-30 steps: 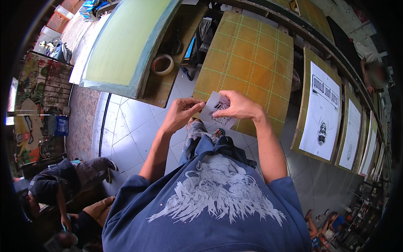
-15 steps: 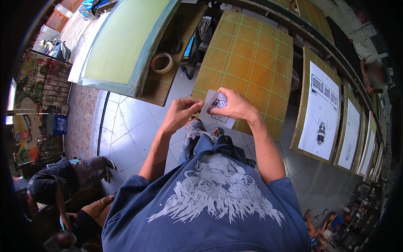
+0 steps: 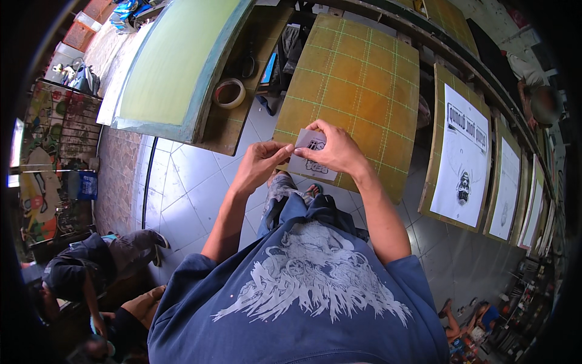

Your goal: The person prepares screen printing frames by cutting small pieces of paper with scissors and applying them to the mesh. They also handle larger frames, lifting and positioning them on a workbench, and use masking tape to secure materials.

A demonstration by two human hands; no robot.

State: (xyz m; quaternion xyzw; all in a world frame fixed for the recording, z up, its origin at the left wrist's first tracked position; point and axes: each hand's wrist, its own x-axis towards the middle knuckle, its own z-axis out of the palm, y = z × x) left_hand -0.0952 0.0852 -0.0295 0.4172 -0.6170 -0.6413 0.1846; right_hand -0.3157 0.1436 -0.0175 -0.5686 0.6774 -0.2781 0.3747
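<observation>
A small translucent film sheet (image 3: 320, 169) with black printed lettering is held up in front of my chest, over the near edge of an amber board (image 3: 364, 73) ruled with a green grid. My right hand (image 3: 337, 148) grips the sheet's upper part, thumb on the printed face and fingers curled round behind the top edge. From the left, my left hand (image 3: 259, 162) comes in with thumb and fingertip pinched together at the sheet's left edge, close to the right thumb. Whether a small piece of tape is in that pinch cannot be made out.
A framed screen with yellow-green mesh (image 3: 176, 67) stands at upper left. Beside it a tape roll (image 3: 230, 105) lies on a brown board (image 3: 219, 134). Boards with printed sheets (image 3: 465, 158) line the right. People sit at lower left (image 3: 76, 267), lower right and far right.
The film sheet has tilted slightly and looks darker. My right thumb has shifted left, nearer the left fingertips. The view has shifted slightly.
</observation>
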